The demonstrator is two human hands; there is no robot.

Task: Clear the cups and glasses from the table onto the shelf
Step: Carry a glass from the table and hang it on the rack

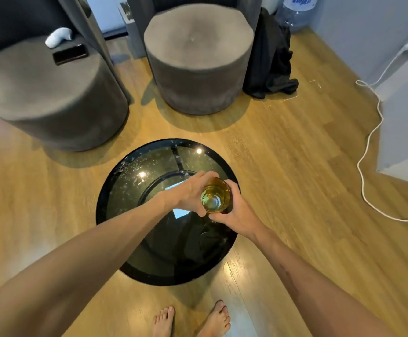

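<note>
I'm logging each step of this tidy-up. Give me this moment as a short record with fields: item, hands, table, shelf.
item: amber glass, upright, seen from above
hands: left hand and right hand both grip the glass from opposite sides
table: round black glass table, below the glass; contact cannot be told
shelf: not in view
nearby: two grey stools behind the table

You are looking down at a warm wood-plank floor [295, 166]. Two grey round upholstered stools [195, 57] stand ahead of you, a dark cloth [271, 62] slumped beside the right one. A white cable [368, 142] snakes along the pale wall [404, 113].
</note>
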